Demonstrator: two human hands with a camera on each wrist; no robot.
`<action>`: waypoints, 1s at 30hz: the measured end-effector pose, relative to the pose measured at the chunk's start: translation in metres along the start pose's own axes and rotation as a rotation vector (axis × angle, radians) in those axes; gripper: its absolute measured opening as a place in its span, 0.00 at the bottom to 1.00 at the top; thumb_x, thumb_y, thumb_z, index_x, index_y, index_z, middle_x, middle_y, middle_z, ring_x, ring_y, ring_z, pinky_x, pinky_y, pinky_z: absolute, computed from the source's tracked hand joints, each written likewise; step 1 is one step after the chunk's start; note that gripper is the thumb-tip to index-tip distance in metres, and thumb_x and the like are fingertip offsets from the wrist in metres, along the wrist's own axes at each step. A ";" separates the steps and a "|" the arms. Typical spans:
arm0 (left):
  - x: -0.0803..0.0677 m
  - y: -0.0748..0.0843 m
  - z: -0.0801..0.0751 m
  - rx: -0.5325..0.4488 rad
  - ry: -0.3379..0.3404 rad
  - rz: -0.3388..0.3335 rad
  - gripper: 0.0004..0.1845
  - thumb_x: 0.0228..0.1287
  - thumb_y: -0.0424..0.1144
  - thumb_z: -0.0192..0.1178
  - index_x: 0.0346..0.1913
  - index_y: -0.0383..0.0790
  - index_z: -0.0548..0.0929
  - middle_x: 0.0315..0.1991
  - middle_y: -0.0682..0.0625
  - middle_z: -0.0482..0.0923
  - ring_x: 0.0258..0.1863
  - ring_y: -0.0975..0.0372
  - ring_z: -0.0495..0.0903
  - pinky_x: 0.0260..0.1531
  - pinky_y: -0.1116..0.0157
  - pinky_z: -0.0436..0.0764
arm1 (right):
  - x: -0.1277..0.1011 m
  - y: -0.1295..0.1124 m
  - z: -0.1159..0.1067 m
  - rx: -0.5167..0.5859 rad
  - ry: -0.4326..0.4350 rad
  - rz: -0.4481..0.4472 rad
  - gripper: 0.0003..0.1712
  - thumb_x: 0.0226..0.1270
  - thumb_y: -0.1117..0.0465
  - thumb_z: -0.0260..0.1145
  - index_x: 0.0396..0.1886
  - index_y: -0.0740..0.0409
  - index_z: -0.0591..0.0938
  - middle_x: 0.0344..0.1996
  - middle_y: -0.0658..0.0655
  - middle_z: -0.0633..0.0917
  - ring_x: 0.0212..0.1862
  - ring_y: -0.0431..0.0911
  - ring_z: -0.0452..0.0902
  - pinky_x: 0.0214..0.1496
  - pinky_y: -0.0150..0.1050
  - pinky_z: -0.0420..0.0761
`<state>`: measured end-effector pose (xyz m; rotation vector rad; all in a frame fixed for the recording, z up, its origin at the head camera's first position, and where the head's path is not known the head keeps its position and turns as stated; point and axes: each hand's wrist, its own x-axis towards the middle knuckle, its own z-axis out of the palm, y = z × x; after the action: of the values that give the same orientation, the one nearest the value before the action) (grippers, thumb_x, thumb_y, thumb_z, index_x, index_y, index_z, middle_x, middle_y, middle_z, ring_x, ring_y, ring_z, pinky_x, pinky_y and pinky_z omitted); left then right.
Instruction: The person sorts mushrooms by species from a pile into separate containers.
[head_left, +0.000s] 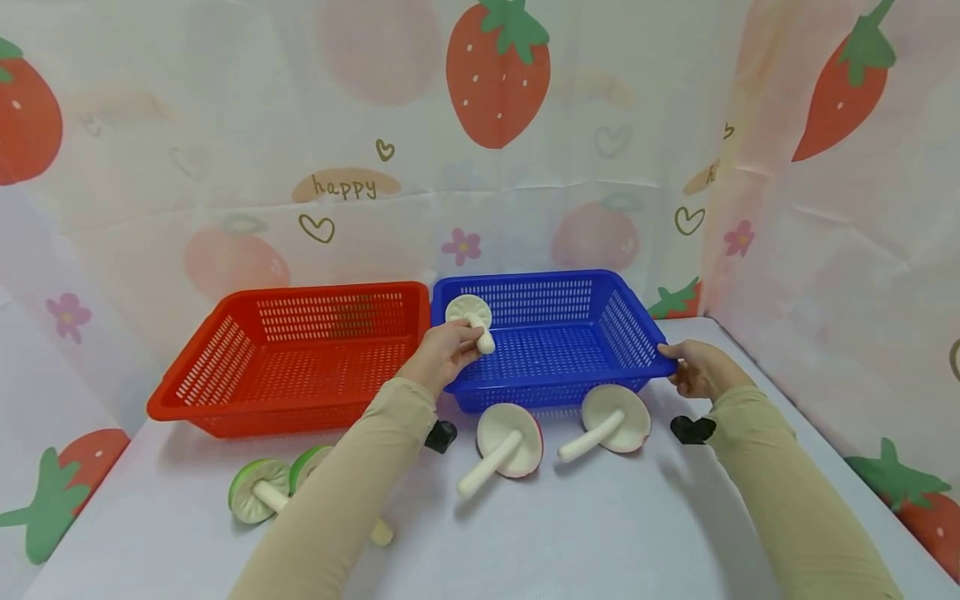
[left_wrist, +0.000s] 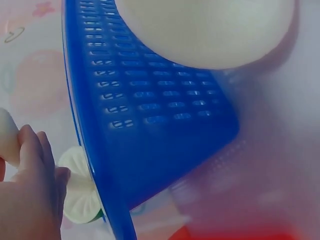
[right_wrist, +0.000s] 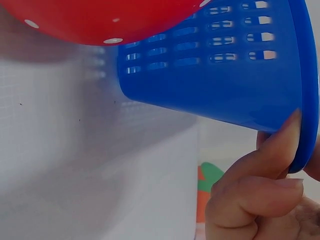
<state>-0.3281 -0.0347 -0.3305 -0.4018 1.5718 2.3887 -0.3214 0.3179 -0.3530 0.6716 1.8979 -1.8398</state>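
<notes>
Backdrop: pale, strawberry-printed cloth.
Mushroom: ridged off-white underside, smooth pale stem, green along the cap's edge; tilted, at the left end of the blue basket.
Left hand: fingers and thumb closed together, pinching the mushroom's stem.
Right hand: fingers curled, gripping the basket's right rim.

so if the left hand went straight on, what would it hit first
Probably the blue basket's far wall, though depth is unclear: the left hand, holding a mushroom, might pass above it.
</notes>
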 end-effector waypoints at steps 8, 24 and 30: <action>0.004 0.000 -0.001 -0.115 -0.044 -0.002 0.25 0.73 0.29 0.52 0.70 0.29 0.64 0.66 0.36 0.66 0.63 0.50 0.70 0.61 0.57 0.71 | -0.001 -0.001 0.001 0.000 0.015 -0.001 0.10 0.77 0.55 0.50 0.44 0.59 0.66 0.23 0.50 0.73 0.27 0.41 0.65 0.28 0.30 0.63; -0.023 0.011 -0.030 -0.009 -0.054 0.020 0.27 0.78 0.39 0.46 0.75 0.37 0.57 0.73 0.40 0.57 0.68 0.49 0.65 0.64 0.56 0.67 | -0.001 0.000 0.003 -0.010 0.004 -0.013 0.10 0.77 0.55 0.50 0.44 0.58 0.65 0.22 0.49 0.73 0.26 0.40 0.66 0.28 0.30 0.63; -0.040 0.017 -0.053 0.071 -0.055 0.051 0.28 0.78 0.40 0.45 0.76 0.38 0.56 0.71 0.40 0.61 0.67 0.48 0.66 0.64 0.56 0.68 | -0.002 0.000 0.002 -0.010 -0.005 -0.011 0.10 0.77 0.55 0.49 0.43 0.59 0.64 0.21 0.49 0.72 0.25 0.40 0.66 0.27 0.29 0.63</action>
<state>-0.2925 -0.0919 -0.3220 -0.2828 1.6554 2.3518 -0.3198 0.3158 -0.3522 0.6536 1.9108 -1.8357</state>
